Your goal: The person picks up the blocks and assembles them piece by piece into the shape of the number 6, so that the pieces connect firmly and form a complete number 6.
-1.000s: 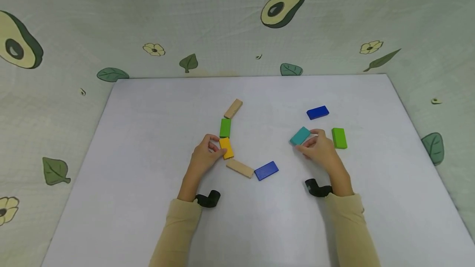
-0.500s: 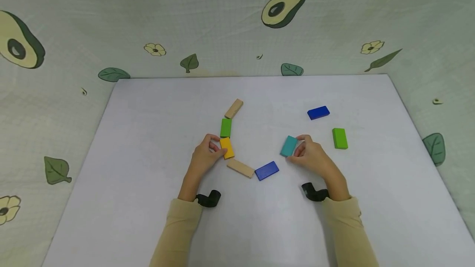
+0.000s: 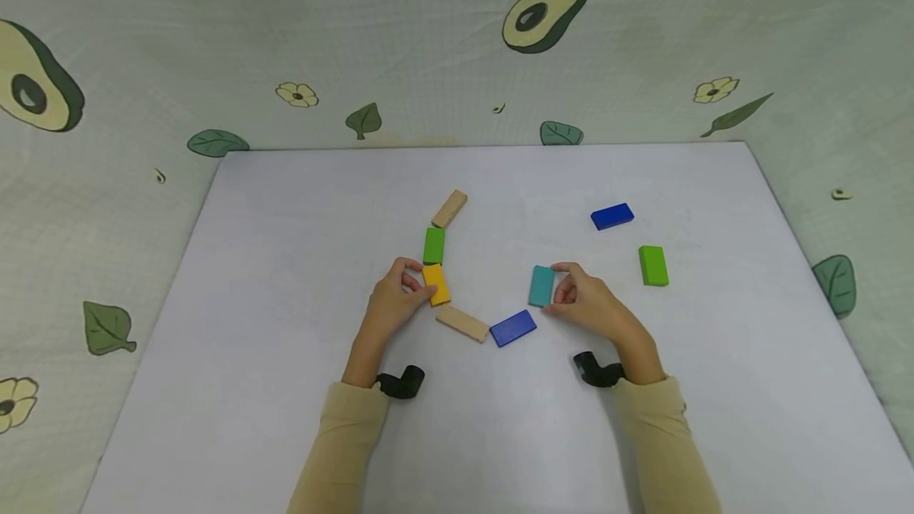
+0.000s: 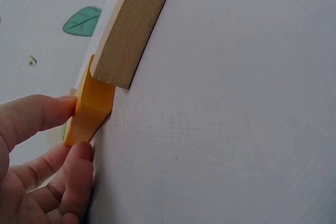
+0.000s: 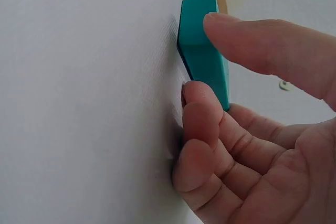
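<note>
My left hand (image 3: 394,297) pinches a yellow block (image 3: 436,285) between thumb and index finger at its two ends. That block (image 4: 90,107) lies between a green block (image 3: 434,245) and a plain wooden block (image 3: 462,324) in a curved row. In my right hand (image 3: 589,300) a teal block (image 3: 541,285) is pinched the same way, thumb at the near end and index finger at the far end. The teal block (image 5: 202,40) stands just up and right of a blue block (image 3: 512,328), the right-hand end of the row.
Another wooden block (image 3: 450,209) forms the row's far end. Off to the right lie a dark blue block (image 3: 612,216) and a second green block (image 3: 653,266). The white table (image 3: 286,220) meets an avocado-print cloth (image 3: 428,38) at its back and sides.
My right hand has brought the teal block leftward and nearer, turning it from slanted to almost upright in the head view. The left hand and the yellow block have stayed put.
</note>
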A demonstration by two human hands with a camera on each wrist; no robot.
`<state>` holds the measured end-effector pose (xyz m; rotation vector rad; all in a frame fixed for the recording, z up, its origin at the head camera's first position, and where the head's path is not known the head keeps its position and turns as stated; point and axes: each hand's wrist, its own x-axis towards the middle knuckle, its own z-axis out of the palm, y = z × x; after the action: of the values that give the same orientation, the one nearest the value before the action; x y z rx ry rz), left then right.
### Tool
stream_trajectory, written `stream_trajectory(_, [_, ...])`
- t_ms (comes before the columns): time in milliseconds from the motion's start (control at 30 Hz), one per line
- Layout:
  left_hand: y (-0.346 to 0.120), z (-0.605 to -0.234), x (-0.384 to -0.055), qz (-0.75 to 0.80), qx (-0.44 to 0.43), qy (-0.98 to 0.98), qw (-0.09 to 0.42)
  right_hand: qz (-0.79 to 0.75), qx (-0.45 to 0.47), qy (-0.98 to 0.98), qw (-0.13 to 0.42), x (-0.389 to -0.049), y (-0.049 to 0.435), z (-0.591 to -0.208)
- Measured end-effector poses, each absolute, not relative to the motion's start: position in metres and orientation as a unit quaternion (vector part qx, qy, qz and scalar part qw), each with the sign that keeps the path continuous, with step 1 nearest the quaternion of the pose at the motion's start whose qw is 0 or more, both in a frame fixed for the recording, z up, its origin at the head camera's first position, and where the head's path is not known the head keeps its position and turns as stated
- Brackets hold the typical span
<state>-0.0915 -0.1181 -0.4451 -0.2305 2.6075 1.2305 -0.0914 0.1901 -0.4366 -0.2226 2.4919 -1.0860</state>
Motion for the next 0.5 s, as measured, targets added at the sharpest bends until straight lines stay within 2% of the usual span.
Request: stream_trajectory(500, [-0.119,-0.4464,-0.092,0.426,-0.075,0.893,0.126,-0.421,-0.105,0.875,0.212,-0.0933,0.1881,-0.436])
